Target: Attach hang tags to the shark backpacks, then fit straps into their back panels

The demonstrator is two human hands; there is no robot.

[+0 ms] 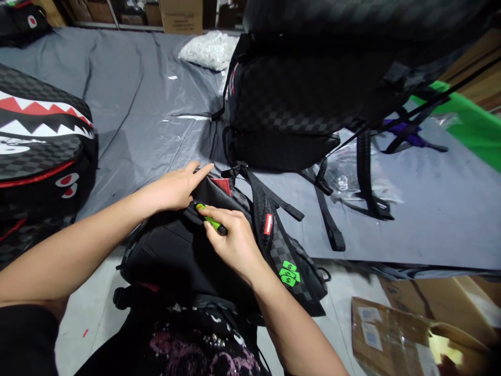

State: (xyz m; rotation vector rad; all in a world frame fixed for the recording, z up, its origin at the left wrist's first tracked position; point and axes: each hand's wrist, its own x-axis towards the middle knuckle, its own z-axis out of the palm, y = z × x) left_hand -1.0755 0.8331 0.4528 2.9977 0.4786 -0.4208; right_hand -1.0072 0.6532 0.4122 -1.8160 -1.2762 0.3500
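Note:
A black backpack (188, 250) with dark checks, a red label and green patches leans at the table's front edge, against my body. My left hand (172, 189) holds its upper edge near a red triangular patch (222, 185); one finger stretches along the fabric and some fingers are hidden. In my right hand (234, 235) is a yellow-green pen-shaped tool (214, 224) with a black end, its kind unclear. The tool's far end meets the black fabric beside my left fingers. A shoulder strap (260, 209) falls to the right of my right hand.
A large dark checked bag (289, 99) stands behind, its straps hanging over the grey-covered table (117, 78). At left are backpacks with a shark-mouth print (43, 117). A white bag (211, 50) lies at the back. A cardboard box (391, 334) sits on the floor, lower right.

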